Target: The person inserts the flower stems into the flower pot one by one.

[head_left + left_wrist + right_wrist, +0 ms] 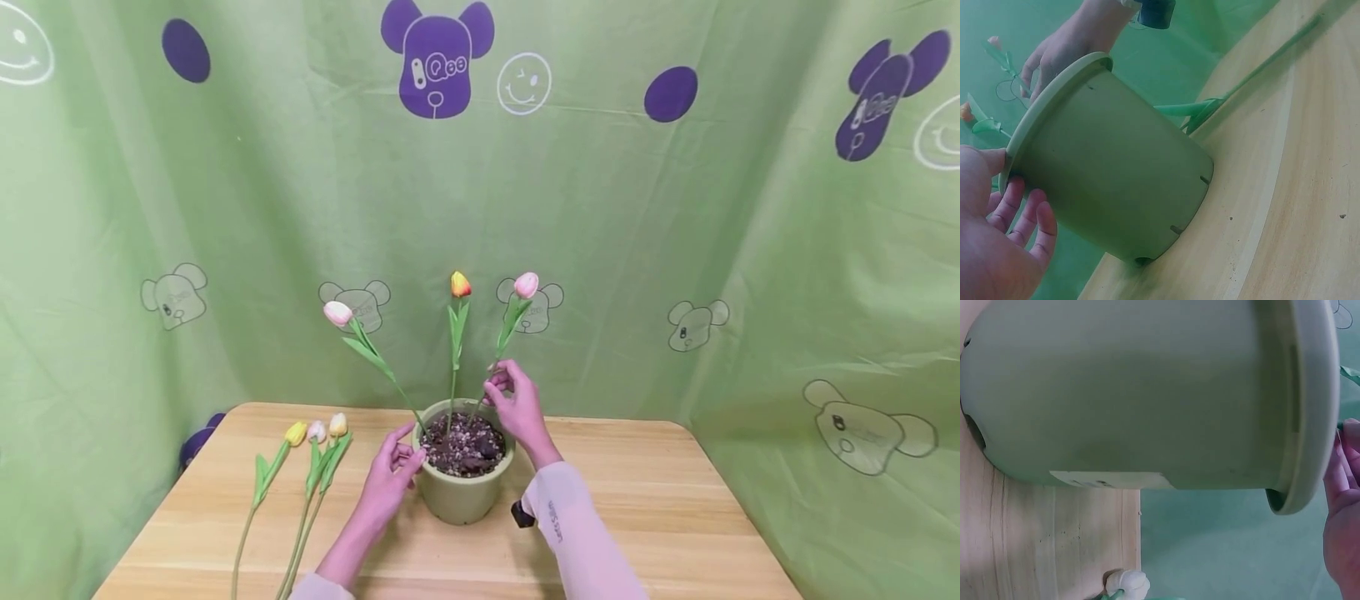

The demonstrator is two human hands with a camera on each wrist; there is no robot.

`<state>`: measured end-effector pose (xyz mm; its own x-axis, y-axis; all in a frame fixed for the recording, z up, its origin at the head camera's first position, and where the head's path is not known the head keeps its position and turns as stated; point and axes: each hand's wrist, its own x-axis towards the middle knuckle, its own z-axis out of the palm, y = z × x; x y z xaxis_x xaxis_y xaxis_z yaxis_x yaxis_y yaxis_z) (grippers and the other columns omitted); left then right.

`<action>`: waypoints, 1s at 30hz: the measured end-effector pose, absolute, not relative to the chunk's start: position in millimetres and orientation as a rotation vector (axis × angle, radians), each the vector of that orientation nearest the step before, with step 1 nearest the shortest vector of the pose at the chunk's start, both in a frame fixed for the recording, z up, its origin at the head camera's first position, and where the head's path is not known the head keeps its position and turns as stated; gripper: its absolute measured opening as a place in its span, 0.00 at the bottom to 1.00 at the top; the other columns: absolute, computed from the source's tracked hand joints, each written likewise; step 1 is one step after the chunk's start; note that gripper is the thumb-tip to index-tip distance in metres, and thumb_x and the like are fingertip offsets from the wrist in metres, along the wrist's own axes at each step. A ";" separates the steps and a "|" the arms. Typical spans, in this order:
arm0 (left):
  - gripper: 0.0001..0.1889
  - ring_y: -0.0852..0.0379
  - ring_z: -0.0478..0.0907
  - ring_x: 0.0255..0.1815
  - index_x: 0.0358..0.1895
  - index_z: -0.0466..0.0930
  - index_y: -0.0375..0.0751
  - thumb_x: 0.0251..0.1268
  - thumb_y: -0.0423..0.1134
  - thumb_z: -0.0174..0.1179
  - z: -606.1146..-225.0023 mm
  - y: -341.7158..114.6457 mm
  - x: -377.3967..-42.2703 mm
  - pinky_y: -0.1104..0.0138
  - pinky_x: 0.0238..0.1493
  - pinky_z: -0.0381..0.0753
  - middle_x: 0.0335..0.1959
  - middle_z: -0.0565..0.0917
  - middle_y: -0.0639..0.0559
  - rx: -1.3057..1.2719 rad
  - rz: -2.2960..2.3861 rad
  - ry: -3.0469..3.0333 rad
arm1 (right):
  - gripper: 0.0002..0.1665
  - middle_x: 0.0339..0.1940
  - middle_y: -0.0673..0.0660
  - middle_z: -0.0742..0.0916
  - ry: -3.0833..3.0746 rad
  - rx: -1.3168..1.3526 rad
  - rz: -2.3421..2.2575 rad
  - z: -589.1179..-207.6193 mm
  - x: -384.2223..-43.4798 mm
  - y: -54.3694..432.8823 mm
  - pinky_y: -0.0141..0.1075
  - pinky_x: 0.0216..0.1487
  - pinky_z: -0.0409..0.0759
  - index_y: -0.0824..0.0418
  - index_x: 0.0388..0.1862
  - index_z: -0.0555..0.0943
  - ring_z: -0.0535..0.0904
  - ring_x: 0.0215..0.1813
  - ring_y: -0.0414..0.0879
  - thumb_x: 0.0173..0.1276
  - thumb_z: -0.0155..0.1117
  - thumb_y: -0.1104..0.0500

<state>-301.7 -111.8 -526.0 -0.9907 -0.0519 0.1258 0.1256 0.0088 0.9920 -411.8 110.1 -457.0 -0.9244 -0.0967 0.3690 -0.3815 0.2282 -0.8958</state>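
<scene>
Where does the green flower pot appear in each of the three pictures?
Head: flower pot below the centre, upright.
Left wrist: flower pot left of centre, tilted, rim toward upper left.
Right wrist: flower pot across the upper part, sideways, rim at right.
Shared landmark: wooden table.

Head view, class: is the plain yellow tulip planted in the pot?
No, the plain yellow tulip lies on the wooden table, to the left of the pot.

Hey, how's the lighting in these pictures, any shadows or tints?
Head view: brightest, right sleeve pinkish; left wrist view: dimmer and greenish, soft shadow on the table beside the pot; right wrist view: also dim, dark shading on the pot next to its rim.
</scene>
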 end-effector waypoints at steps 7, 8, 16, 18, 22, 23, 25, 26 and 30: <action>0.33 0.55 0.77 0.41 0.78 0.62 0.42 0.74 0.40 0.63 -526.0 -112.4 -302.1 0.64 0.39 0.85 0.45 0.80 0.45 -0.085 -2.132 -2.135 | 0.14 0.42 0.62 0.84 -2.275 0.483 1.702 -454.9 -410.4 115.3 0.43 0.45 0.91 0.63 0.54 0.79 0.82 0.44 0.53 0.72 0.63 0.72; 0.33 0.55 0.77 0.41 0.78 0.62 0.42 0.74 0.40 0.62 -526.6 -112.8 -302.6 0.64 0.39 0.85 0.45 0.79 0.45 -0.089 -2.127 -2.137 | 0.14 0.42 0.62 0.84 -2.276 0.491 1.688 -454.6 -410.2 116.0 0.43 0.45 0.91 0.63 0.54 0.79 0.82 0.44 0.52 0.72 0.63 0.71; 0.33 0.55 0.77 0.42 0.78 0.63 0.44 0.74 0.40 0.62 -529.5 -113.3 -304.0 0.62 0.41 0.86 0.45 0.80 0.46 -0.084 -2.130 -2.137 | 0.13 0.40 0.61 0.84 -2.295 0.523 1.647 -454.6 -409.3 121.7 0.38 0.42 0.90 0.62 0.52 0.80 0.82 0.41 0.51 0.71 0.64 0.71; 0.33 0.55 0.77 0.42 0.78 0.63 0.43 0.74 0.40 0.62 -529.1 -112.8 -303.2 0.63 0.40 0.85 0.45 0.80 0.45 -0.089 -2.127 -2.136 | 0.14 0.40 0.62 0.84 -2.290 0.530 1.667 -455.0 -409.5 123.5 0.40 0.42 0.91 0.63 0.52 0.80 0.83 0.40 0.52 0.70 0.64 0.72; 0.33 0.54 0.77 0.42 0.79 0.61 0.42 0.75 0.39 0.62 -527.4 -111.6 -301.0 0.64 0.39 0.85 0.45 0.80 0.44 -0.092 -2.131 -2.130 | 0.14 0.40 0.65 0.84 -2.280 0.536 1.721 -455.9 -409.2 126.1 0.46 0.43 0.91 0.63 0.52 0.81 0.84 0.40 0.54 0.70 0.65 0.73; 0.33 0.54 0.77 0.41 0.79 0.62 0.42 0.74 0.39 0.62 -526.5 -111.5 -300.7 0.64 0.39 0.85 0.45 0.79 0.44 -0.088 -2.134 -2.126 | 0.14 0.40 0.65 0.85 -2.277 0.534 1.728 -456.4 -409.2 126.3 0.47 0.43 0.91 0.63 0.52 0.81 0.84 0.39 0.54 0.69 0.65 0.73; 0.33 0.55 0.77 0.42 0.78 0.62 0.42 0.74 0.39 0.62 -525.9 -111.5 -300.9 0.64 0.39 0.85 0.45 0.79 0.45 -0.084 -2.133 -2.125 | 0.14 0.41 0.64 0.85 -2.289 0.527 1.742 -457.4 -408.8 126.1 0.46 0.44 0.91 0.63 0.52 0.81 0.84 0.40 0.53 0.69 0.65 0.72; 0.33 0.55 0.77 0.41 0.78 0.62 0.42 0.74 0.39 0.62 -525.6 -111.4 -300.9 0.64 0.39 0.85 0.45 0.79 0.45 -0.085 -2.132 -2.124 | 0.14 0.41 0.64 0.85 -2.294 0.527 1.746 -457.9 -408.4 125.7 0.46 0.44 0.91 0.63 0.52 0.81 0.84 0.40 0.53 0.69 0.65 0.72; 0.33 0.55 0.77 0.41 0.78 0.62 0.43 0.75 0.40 0.62 -525.8 -111.5 -301.1 0.64 0.39 0.85 0.45 0.79 0.45 -0.089 -2.131 -2.123 | 0.14 0.40 0.63 0.85 -2.308 0.511 1.762 -459.9 -406.3 124.4 0.41 0.43 0.91 0.64 0.52 0.81 0.85 0.40 0.52 0.69 0.66 0.72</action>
